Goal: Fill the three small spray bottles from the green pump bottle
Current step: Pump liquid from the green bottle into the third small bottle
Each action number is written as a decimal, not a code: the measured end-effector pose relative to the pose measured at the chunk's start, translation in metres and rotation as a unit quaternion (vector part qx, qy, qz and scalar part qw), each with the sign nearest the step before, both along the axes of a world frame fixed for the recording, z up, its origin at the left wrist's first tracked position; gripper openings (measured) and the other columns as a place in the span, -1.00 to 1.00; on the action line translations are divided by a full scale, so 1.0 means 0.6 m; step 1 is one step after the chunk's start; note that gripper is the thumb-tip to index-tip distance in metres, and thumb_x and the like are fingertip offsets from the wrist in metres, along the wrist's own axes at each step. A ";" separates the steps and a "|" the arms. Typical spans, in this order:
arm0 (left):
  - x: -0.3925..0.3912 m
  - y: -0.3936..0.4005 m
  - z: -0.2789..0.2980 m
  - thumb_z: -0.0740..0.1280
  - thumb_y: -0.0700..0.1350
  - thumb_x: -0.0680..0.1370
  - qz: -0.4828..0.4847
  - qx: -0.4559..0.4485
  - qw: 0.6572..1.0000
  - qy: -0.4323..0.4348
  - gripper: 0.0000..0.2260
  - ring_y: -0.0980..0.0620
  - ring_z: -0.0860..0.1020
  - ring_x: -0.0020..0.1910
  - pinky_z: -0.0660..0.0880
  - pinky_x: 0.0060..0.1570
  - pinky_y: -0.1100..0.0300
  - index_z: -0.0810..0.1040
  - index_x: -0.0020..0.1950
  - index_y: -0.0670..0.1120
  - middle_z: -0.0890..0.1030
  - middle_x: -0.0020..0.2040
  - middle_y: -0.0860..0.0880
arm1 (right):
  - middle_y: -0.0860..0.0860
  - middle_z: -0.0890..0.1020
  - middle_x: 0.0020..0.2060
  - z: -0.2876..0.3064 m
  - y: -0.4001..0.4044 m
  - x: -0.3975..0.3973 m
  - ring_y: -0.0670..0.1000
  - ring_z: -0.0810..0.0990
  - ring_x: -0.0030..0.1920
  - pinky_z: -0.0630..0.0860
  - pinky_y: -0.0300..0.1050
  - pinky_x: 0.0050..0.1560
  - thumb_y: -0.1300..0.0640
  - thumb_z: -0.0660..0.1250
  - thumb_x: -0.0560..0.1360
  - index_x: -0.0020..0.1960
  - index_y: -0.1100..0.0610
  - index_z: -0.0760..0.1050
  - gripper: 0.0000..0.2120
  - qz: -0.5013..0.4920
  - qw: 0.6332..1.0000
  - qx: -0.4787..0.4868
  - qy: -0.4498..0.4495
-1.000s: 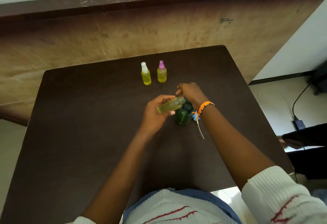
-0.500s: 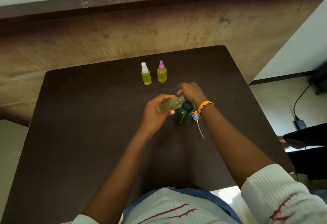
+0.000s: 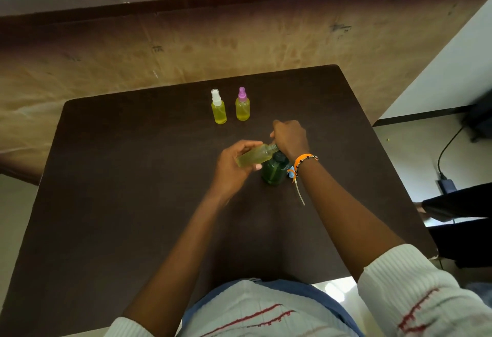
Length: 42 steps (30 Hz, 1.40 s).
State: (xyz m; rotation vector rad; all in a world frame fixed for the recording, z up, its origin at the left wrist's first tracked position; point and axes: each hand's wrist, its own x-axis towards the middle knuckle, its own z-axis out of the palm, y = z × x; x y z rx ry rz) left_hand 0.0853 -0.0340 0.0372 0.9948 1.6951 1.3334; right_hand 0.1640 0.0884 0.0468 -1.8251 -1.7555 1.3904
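My left hand (image 3: pixel 231 169) holds a small uncapped spray bottle (image 3: pixel 254 156) of yellow liquid, tilted with its open neck pointing right. My right hand (image 3: pixel 288 138) is closed in a fist right at that neck, over the top of the green pump bottle (image 3: pixel 274 173), whose pump head is hidden under it. A blue piece with a thin white tube (image 3: pixel 299 193) hangs below that wrist. Two more small bottles of yellow liquid stand further back, one with a white cap (image 3: pixel 218 109) and one with a pink cap (image 3: pixel 242 106).
The dark brown table (image 3: pixel 119 203) ends close behind the two standing bottles, with a worn brown wall beyond. On the floor to the right lie a black cable and charger (image 3: pixel 447 185). A dark-clothed leg of another person (image 3: pixel 458 203) is at the right edge.
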 end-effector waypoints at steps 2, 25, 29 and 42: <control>-0.001 0.001 -0.001 0.38 -0.46 0.34 0.000 -0.004 1.000 -0.001 -0.59 0.38 0.55 -0.11 0.46 -0.08 0.47 0.56 0.06 -0.06 0.60 -0.05 0.13 | 0.19 0.67 0.05 0.001 -0.001 0.001 0.26 0.59 0.08 0.49 0.11 0.22 -0.05 0.15 0.43 0.01 0.22 0.64 -0.57 0.000 1.000 0.007 -0.002; 0.000 0.000 -0.006 0.39 -0.44 0.32 0.012 -0.004 1.000 0.012 -0.60 0.23 0.57 -0.05 0.51 -0.02 0.34 0.58 0.04 -0.05 0.63 -0.03 0.05 | 0.14 0.67 -0.06 0.008 -0.013 -0.001 0.25 0.58 0.00 0.50 0.07 0.16 0.02 0.19 0.51 -0.11 0.19 0.64 -0.68 -0.039 0.998 0.058 -0.006; 0.000 -0.002 0.002 0.38 -0.46 0.33 0.004 0.004 1.000 0.000 -0.60 0.30 0.56 -0.09 0.49 -0.05 0.40 0.58 0.05 -0.08 0.62 -0.03 0.05 | 0.17 0.68 0.00 0.010 -0.008 -0.001 0.22 0.60 0.04 0.52 0.06 0.17 -0.04 0.18 0.42 -0.05 0.19 0.64 -0.62 0.001 1.000 -0.002 0.012; 0.001 0.000 -0.005 0.40 -0.44 0.33 0.009 -0.008 1.000 -0.003 -0.59 0.26 0.57 -0.04 0.50 0.02 0.32 0.58 0.07 -0.06 0.63 0.00 0.03 | 0.12 0.68 -0.15 -0.001 -0.009 0.002 0.22 0.60 -0.08 0.53 0.06 0.09 0.01 0.20 0.49 -0.14 0.23 0.64 -0.66 -0.048 0.997 0.066 0.008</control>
